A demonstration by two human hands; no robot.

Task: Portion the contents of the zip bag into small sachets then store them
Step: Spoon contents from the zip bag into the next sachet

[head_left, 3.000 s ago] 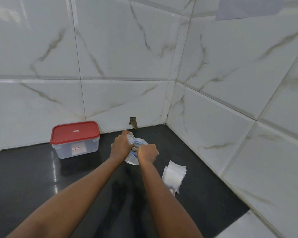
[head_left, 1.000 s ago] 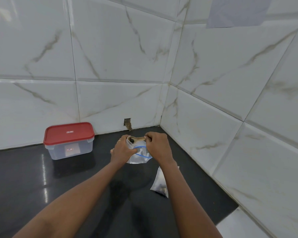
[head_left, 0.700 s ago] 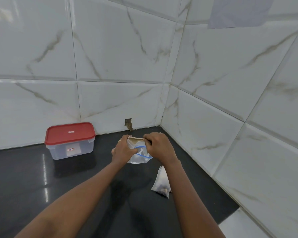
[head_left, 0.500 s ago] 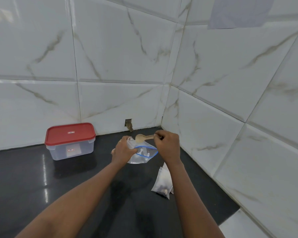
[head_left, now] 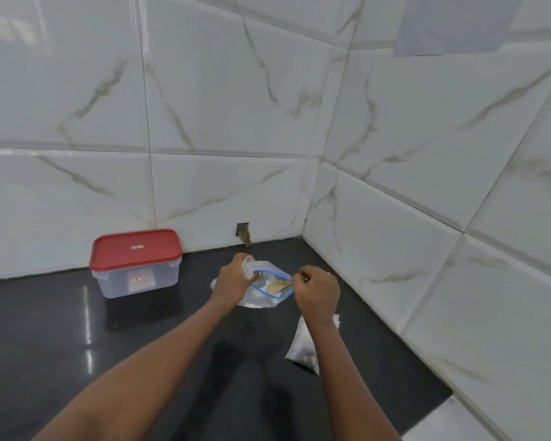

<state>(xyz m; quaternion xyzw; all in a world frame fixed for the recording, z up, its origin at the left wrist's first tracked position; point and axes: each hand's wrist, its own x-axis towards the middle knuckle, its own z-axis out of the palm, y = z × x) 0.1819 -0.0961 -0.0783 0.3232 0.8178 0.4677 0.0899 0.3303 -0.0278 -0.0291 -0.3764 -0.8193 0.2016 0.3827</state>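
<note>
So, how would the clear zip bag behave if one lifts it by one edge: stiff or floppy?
Probably floppy: the zip bag is thin creased film, sagging onto the black counter beyond the left hand gripping its mouth. Likely light, since little shows inside, so a push may slide it. The wooden spoon in the right hand, reaching inside, could drag it.

Bright, sharp wide-angle view; glare streaks the countertop (head_left: 86, 316).

Lidded container (head_left: 137, 265) sits back-left on the counter (head_left: 77, 361), against the wall. Zip bag (head_left: 264, 296) is centre, to the container's right, with a spoon (head_left: 279, 285) in its mouth. Left hand (head_left: 233, 278) grips the bag's left edge; right hand (head_left: 317, 289) grips the spoon handle at the bag's right. Sachet stack (head_left: 303, 348) lies front-right, partly under the right forearm. Wall hole (head_left: 244, 232) is behind the bag.
</note>
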